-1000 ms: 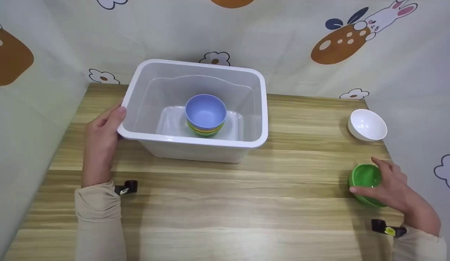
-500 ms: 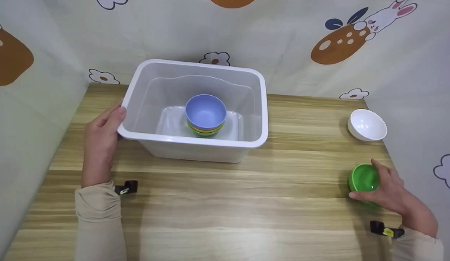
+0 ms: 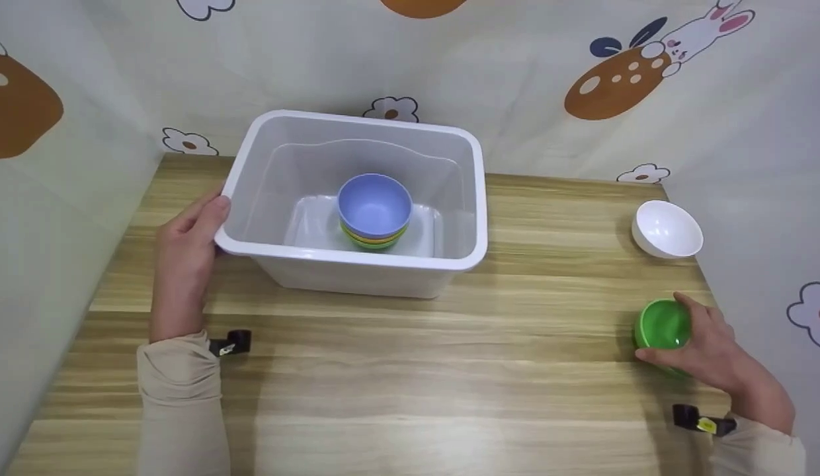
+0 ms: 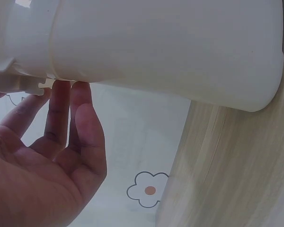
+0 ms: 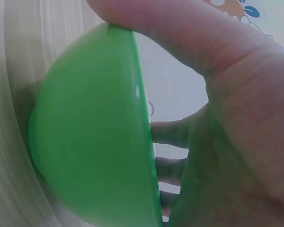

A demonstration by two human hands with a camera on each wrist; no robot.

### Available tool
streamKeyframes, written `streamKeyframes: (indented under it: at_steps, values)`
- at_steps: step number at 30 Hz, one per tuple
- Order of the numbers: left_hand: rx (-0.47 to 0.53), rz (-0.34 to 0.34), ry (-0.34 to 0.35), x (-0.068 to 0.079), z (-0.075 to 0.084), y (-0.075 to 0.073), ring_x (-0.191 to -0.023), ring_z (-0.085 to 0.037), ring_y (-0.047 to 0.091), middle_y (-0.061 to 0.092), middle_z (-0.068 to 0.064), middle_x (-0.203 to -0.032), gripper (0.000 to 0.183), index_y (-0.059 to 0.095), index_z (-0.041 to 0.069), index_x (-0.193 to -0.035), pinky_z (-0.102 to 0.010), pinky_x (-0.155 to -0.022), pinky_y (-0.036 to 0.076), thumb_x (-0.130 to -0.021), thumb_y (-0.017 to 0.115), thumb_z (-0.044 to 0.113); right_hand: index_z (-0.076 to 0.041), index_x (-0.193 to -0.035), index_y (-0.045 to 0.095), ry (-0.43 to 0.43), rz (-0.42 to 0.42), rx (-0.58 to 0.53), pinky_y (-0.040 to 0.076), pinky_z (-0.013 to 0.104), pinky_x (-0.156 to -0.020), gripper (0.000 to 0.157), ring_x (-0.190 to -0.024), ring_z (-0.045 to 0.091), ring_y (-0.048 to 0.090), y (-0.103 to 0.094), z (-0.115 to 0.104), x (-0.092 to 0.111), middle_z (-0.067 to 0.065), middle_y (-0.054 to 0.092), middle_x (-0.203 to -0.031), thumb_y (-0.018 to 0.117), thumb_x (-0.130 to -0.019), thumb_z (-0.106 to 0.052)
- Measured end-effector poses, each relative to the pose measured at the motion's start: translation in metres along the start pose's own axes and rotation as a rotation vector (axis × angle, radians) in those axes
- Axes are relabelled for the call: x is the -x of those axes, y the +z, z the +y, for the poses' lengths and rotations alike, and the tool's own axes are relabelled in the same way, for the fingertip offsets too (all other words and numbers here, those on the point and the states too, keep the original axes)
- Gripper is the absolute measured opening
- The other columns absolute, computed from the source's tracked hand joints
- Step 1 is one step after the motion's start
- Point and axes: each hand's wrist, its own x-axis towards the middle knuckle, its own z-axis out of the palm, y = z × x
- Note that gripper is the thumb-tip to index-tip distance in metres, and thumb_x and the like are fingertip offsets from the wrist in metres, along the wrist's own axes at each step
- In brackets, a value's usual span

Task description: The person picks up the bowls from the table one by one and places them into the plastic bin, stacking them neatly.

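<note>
In the head view my left hand (image 3: 185, 258) grips the left rim of a white plastic bin (image 3: 357, 277), thumb on top of the rim. The left wrist view shows its fingers (image 4: 59, 111) curled up under the bin's edge. A blue bowl (image 3: 375, 203) tops a stack of bowls inside the bin, with green, orange and yellow edges beneath. On the right, my right hand (image 3: 714, 347) holds a green bowl (image 3: 662, 324) across its rim. The right wrist view has the thumb at one side of that bowl and the other fingers at its far side; the bowl's base looks close to the table.
A white bowl (image 3: 668, 229) stands behind the green one, near the right edge of the wooden table (image 3: 397, 377). Patterned cloth (image 3: 516, 86) hangs behind the table and along both sides.
My right hand has shifted slightly left, and its thumb and fingers sit closer about the green bowl's rim. The left hand and bin stay in place.
</note>
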Motion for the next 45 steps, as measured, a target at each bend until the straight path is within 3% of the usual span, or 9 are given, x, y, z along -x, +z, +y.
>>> streamKeyframes:
  at_steps: [4, 9, 14, 20, 27, 30, 39, 45]
  values:
    - [-0.011, -0.020, 0.011, 0.000, 0.001, 0.000, -0.121, -0.010, 0.056, 0.061, 0.002, -0.147, 0.053, 0.064, 0.023, -0.139, -0.017, -0.090, 0.049, -0.092, 0.073, 0.047, 0.008, -0.157, 0.016, -0.025, 0.032, -0.005, 0.043, 0.074, -0.085, 0.120, -0.118, 0.060, 0.033, -0.001, -0.002, -0.001, 0.047, 0.023, -0.139, 0.089, -0.075, -0.042]
    - [0.016, -0.020, -0.007, 0.001, 0.002, -0.002, -0.115, -0.010, 0.059, 0.063, 0.001, -0.144, 0.055, 0.064, 0.024, -0.139, -0.017, -0.086, 0.051, -0.090, 0.075, 0.049, 0.004, -0.158, 0.019, -0.065, 0.056, -0.025, 0.046, 0.071, -0.084, 0.117, -0.116, 0.055, 0.036, -0.005, -0.010, -0.008, 0.043, 0.022, -0.138, 0.089, -0.075, -0.039]
    - [0.017, -0.017, 0.001, 0.002, 0.001, -0.003, -0.119, -0.011, 0.058, 0.062, 0.002, -0.146, 0.053, 0.065, 0.026, -0.137, -0.017, -0.088, 0.049, -0.090, 0.075, 0.049, 0.003, -0.156, 0.025, -0.117, 0.088, -0.031, 0.047, 0.068, -0.080, 0.114, -0.118, 0.054, 0.032, -0.010, -0.024, -0.016, 0.042, 0.026, -0.137, 0.091, -0.072, -0.038]
    - [0.022, -0.018, -0.004, 0.002, 0.001, -0.003, -0.129, -0.011, 0.054, 0.059, 0.003, -0.150, 0.055, 0.065, 0.025, -0.138, -0.014, -0.091, 0.048, -0.090, 0.076, 0.048, 0.000, -0.155, 0.029, -0.166, 0.082, 0.000, 0.044, 0.076, -0.081, 0.113, -0.120, 0.057, 0.029, -0.017, -0.039, -0.026, 0.041, 0.025, -0.141, 0.092, -0.071, -0.041]
    - [0.029, -0.024, 0.029, 0.000, -0.001, 0.000, -0.105, -0.010, 0.064, 0.068, 0.002, -0.134, 0.052, 0.065, 0.021, -0.138, -0.017, -0.082, 0.054, -0.093, 0.074, 0.044, -0.003, -0.153, 0.034, -0.206, 0.105, 0.028, 0.039, 0.079, -0.088, 0.110, -0.126, 0.058, 0.030, -0.024, -0.053, -0.037, 0.038, 0.030, -0.144, 0.093, -0.068, -0.041]
    - [0.034, -0.031, 0.026, -0.001, -0.002, 0.001, -0.107, -0.009, 0.064, 0.068, 0.002, -0.135, 0.051, 0.065, 0.021, -0.138, -0.018, -0.085, 0.054, -0.093, 0.074, 0.043, -0.005, -0.153, 0.035, -0.202, 0.113, 0.047, 0.040, 0.076, -0.088, 0.110, -0.124, 0.057, 0.033, -0.027, -0.059, -0.039, 0.038, 0.034, -0.139, 0.093, -0.068, -0.043]
    - [0.056, -0.047, 0.018, 0.001, 0.002, -0.001, -0.113, -0.011, 0.062, 0.061, -0.002, -0.147, 0.057, 0.064, 0.022, -0.139, -0.017, -0.085, 0.054, -0.090, 0.076, 0.047, -0.006, -0.153, 0.039, -0.265, 0.106, 0.068, 0.042, 0.068, -0.087, 0.107, -0.119, 0.052, 0.037, -0.035, -0.081, -0.050, 0.032, 0.038, -0.138, 0.093, -0.068, -0.043]
    - [0.057, -0.044, 0.002, 0.002, 0.002, -0.002, -0.110, -0.011, 0.065, 0.060, -0.003, -0.149, 0.057, 0.064, 0.021, -0.139, -0.017, -0.084, 0.056, -0.089, 0.077, 0.047, -0.007, -0.154, 0.037, -0.276, 0.058, 0.081, 0.049, 0.067, -0.087, 0.109, -0.121, 0.048, 0.040, -0.046, -0.103, -0.054, 0.030, 0.037, -0.139, 0.092, -0.070, -0.047]
